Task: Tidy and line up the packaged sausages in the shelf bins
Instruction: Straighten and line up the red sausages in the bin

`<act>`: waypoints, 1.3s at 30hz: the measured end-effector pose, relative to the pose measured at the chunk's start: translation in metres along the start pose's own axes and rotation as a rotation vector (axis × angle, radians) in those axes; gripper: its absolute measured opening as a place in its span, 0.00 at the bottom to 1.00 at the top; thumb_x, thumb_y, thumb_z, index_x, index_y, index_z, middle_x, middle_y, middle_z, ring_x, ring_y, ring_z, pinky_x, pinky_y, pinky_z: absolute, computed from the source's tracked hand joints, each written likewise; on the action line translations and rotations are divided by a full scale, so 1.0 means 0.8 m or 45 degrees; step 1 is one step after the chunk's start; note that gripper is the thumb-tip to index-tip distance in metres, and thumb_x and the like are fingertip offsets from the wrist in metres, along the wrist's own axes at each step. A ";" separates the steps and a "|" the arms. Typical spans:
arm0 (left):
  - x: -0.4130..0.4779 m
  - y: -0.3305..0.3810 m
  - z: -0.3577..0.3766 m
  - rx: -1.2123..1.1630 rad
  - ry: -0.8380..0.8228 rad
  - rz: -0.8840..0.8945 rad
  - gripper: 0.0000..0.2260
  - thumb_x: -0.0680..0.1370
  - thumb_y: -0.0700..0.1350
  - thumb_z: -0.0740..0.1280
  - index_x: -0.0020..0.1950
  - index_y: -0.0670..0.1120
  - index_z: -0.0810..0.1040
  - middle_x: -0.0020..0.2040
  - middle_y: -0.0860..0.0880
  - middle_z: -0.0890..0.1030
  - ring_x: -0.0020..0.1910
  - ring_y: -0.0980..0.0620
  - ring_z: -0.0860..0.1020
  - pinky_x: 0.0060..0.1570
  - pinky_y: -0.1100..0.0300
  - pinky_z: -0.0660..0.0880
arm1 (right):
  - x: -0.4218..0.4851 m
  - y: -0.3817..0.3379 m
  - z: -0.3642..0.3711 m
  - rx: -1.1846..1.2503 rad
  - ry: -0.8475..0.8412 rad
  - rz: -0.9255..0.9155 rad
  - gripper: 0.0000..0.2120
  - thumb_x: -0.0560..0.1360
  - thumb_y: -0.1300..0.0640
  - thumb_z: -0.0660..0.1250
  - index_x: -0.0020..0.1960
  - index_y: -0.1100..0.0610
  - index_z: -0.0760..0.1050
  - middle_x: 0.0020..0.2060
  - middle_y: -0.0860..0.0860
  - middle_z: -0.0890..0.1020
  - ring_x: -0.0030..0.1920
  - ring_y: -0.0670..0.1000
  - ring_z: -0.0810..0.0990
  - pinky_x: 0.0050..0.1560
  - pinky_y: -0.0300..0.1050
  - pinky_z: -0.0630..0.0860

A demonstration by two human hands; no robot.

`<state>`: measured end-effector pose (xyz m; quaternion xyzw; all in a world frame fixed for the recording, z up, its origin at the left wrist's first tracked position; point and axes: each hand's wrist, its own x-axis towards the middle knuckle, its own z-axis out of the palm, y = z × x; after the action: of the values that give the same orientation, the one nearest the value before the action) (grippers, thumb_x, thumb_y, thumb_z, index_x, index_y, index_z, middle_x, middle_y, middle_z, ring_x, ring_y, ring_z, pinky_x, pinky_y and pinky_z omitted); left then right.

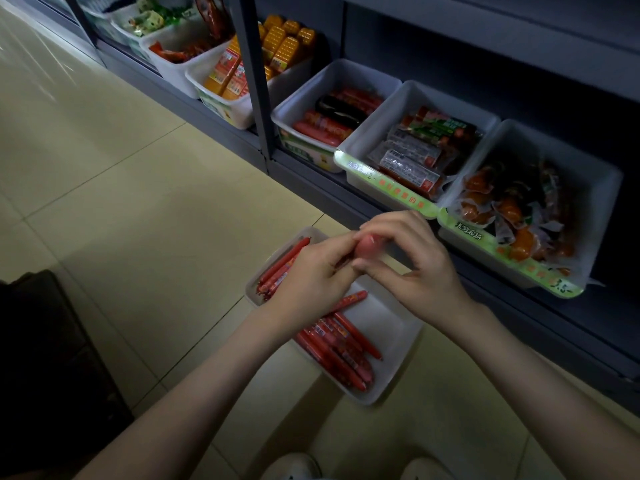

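Note:
A white bin (388, 327) sits on the floor tiles in front of me, holding several thin red packaged sausages (341, 351) in loose rows. Just above it, my left hand (311, 275) and my right hand (412, 261) meet, both closed on a red sausage (365, 247) seen end-on. Most of that sausage is hidden by my fingers. More red sausages (284, 268) lie under my left hand at the bin's far end.
The bottom shelf (311, 181) runs diagonally with white bins: red and black sausages (332, 121), flat vacuum packs (415, 150), orange snack packs (512, 209), corn packs (277, 46). A grey upright post (256, 81) stands in front. A dark object (45, 358) lies left; shoe tips (298, 467) below.

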<state>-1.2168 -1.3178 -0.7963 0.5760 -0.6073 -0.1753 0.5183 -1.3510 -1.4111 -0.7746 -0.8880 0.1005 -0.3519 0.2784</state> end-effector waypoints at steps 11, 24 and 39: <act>0.018 0.025 0.002 -1.561 0.265 -1.144 0.14 0.79 0.46 0.59 0.43 0.37 0.78 0.34 0.42 0.82 0.31 0.52 0.82 0.29 0.64 0.78 | -0.003 -0.001 -0.011 0.198 -0.208 0.127 0.19 0.78 0.46 0.61 0.56 0.60 0.79 0.55 0.51 0.79 0.59 0.51 0.75 0.59 0.43 0.71; 0.015 0.008 0.020 -1.932 0.259 -1.424 0.10 0.71 0.42 0.66 0.49 0.37 0.75 0.38 0.42 0.76 0.26 0.52 0.79 0.30 0.65 0.78 | 0.003 -0.006 -0.001 0.024 -0.162 0.048 0.09 0.74 0.56 0.67 0.53 0.56 0.81 0.48 0.46 0.82 0.51 0.49 0.78 0.51 0.52 0.73; -0.023 -0.145 0.016 0.870 -0.045 -0.929 0.15 0.82 0.54 0.54 0.60 0.46 0.72 0.49 0.46 0.80 0.46 0.43 0.79 0.40 0.53 0.72 | -0.085 0.119 0.092 -0.004 -0.819 1.245 0.27 0.75 0.59 0.70 0.69 0.59 0.62 0.65 0.55 0.70 0.66 0.53 0.70 0.61 0.44 0.70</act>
<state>-1.1707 -1.3380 -0.9035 0.8847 -0.3976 -0.1459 0.1945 -1.3490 -1.4331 -0.9109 -0.8012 0.4095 0.1048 0.4237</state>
